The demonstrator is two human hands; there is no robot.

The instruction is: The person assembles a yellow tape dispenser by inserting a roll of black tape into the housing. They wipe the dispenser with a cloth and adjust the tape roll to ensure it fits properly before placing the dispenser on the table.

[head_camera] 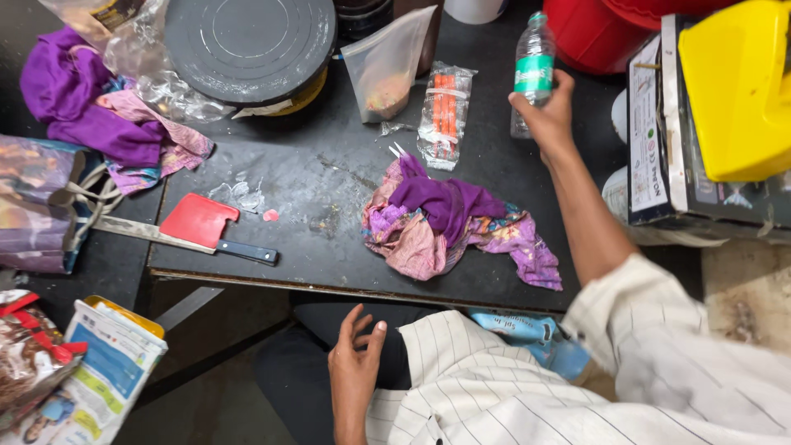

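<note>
My right hand [547, 115] reaches across the dark table [329, 255] and grips a clear plastic water bottle [532, 62] with a green label, standing upright at the far side. My left hand [354, 369] hangs below the table's front edge over my lap, fingers apart, holding nothing. A crumpled purple and pink cloth [449, 222] lies on the table just below my right arm. A clear packet of orange and white sticks [446, 115] lies left of the bottle.
A red-bladed scraper with a black handle [210, 228] lies at the left front. A round dark lid on a tin [251, 41], a plastic bag [389, 66], more purple cloth [78, 99], a red bucket [593, 29], and a yellow-topped box [725, 99] crowd the edges. Bags [49, 363] sit lower left.
</note>
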